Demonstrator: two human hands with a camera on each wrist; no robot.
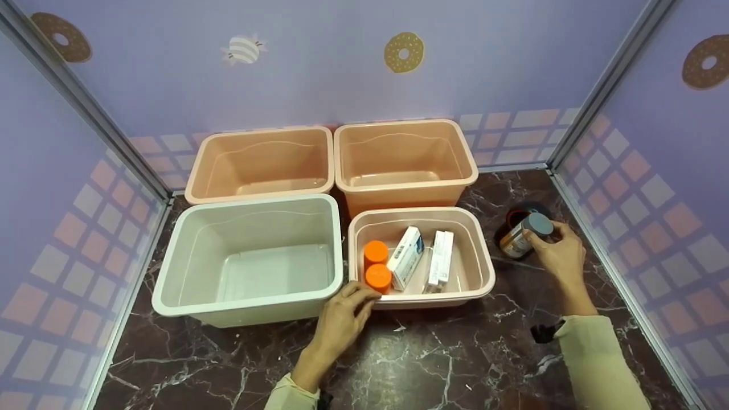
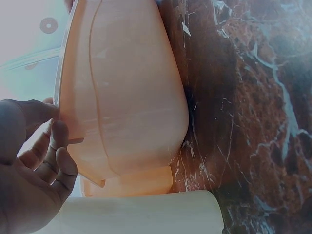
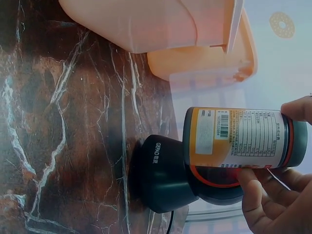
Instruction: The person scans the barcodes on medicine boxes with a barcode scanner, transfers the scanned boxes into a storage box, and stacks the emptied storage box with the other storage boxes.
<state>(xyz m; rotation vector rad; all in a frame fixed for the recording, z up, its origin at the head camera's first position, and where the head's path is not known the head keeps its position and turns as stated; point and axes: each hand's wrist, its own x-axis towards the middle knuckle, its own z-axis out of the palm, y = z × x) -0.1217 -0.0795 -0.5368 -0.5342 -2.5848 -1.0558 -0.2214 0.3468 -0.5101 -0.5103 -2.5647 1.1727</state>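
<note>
My right hand (image 1: 562, 256) grips a bottle with a grey cap (image 1: 538, 225) near its capped end. In the right wrist view the labelled bottle (image 3: 234, 136) shows a barcode and a printed table. It is held just over a black device (image 3: 165, 175) with a red-orange ring and a cable. My left hand (image 1: 340, 322) pinches the near left corner of a pale pink bin (image 1: 421, 212). Inside that bin are two orange-capped containers (image 1: 378, 277), a white box (image 1: 405, 259) with a blue end, and narrow white boxes (image 1: 441, 256) at its middle.
To the left stands a larger off-white bin (image 1: 171, 285). Two orange bins (image 1: 260, 135) (image 1: 398, 126) line the back wall. Side walls (image 1: 643, 199) close in the dark marbled tabletop (image 1: 410, 364) on the left and right.
</note>
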